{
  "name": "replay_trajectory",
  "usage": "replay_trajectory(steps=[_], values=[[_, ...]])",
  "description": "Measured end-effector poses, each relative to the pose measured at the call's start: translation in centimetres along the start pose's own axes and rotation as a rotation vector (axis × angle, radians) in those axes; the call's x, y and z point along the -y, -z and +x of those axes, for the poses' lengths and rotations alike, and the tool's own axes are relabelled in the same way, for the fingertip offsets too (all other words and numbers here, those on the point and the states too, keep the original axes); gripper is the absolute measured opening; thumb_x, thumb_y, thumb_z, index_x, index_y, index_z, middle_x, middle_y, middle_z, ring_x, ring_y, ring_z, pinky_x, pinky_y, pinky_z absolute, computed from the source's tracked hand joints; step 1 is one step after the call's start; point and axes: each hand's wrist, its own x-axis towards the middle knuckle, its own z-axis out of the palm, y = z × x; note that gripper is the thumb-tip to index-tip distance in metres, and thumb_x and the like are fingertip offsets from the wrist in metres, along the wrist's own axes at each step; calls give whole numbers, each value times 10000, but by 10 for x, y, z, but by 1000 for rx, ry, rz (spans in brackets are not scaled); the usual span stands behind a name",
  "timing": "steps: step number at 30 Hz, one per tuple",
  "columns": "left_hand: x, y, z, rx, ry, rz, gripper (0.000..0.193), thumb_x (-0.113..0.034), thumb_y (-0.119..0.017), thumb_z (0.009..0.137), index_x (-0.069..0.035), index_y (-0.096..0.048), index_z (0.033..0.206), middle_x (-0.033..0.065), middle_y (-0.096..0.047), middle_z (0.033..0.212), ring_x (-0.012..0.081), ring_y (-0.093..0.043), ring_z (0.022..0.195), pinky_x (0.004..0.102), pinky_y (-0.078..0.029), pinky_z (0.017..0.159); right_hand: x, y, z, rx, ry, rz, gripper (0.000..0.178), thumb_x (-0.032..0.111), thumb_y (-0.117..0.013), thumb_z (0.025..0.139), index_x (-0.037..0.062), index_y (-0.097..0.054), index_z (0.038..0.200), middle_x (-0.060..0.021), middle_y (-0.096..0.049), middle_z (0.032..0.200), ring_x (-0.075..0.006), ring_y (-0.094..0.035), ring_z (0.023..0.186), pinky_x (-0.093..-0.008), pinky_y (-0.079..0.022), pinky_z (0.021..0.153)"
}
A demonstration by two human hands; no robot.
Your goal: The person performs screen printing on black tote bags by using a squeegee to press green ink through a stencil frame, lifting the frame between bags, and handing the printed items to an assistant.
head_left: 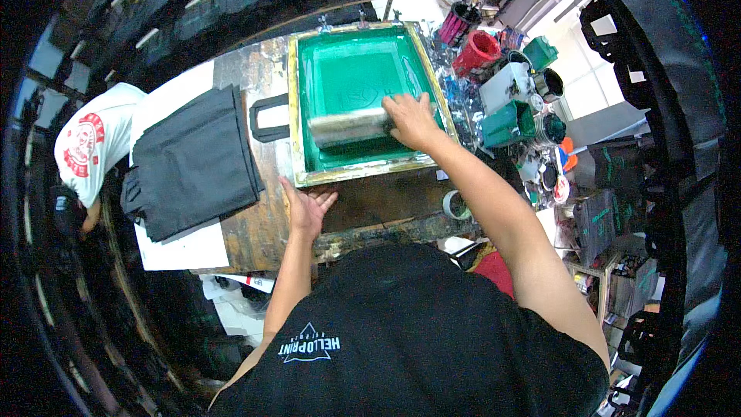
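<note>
A silk-screen frame (294, 131) with a wooden rim and green mesh lies on the worktable. My right hand (413, 121) grips the right end of a wide squeegee (347, 128) that stands across the lower part of the mesh. Its blade edge is hidden. Palm up and fingers spread, my left hand (310, 208) is just below the frame's near left corner; whether its fingertips touch the rim I cannot tell. A black bag handle (256, 120) sticks out from under the frame's left side. Left of it lies a stack of black fabric bags (193, 162).
Clamps (363, 19) hold the frame's far edge. Paint pots, including a red one (478, 50) and a green container (509, 125), crowd the table's right side. A tape roll (455, 205) sits near the front edge. At the far left another person (100, 139) bends over.
</note>
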Motion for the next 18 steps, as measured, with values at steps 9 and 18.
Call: replay_trajectory(steps=[9,18], values=[[12,0,15,-65,-50,194,1230,-933,-298,846,-25,-8,1624,315,-298,1571,437,-426,1406,534,-442,1100,13,-6,-25,110,13,56,551,202,-811,756,118,-551,1235,-108,-647,1100,-321,-622,1070,-573,-395,879],[18,21,13,-29,-17,265,1231,-923,-252,861,41,-36,1594,333,-301,1554,474,-392,1419,538,-423,1123,19,-37,9,-78,-21,-119,323,111,-646,841,162,-594,1157,-32,-606,1026,-237,-583,1019,-535,-376,878]])
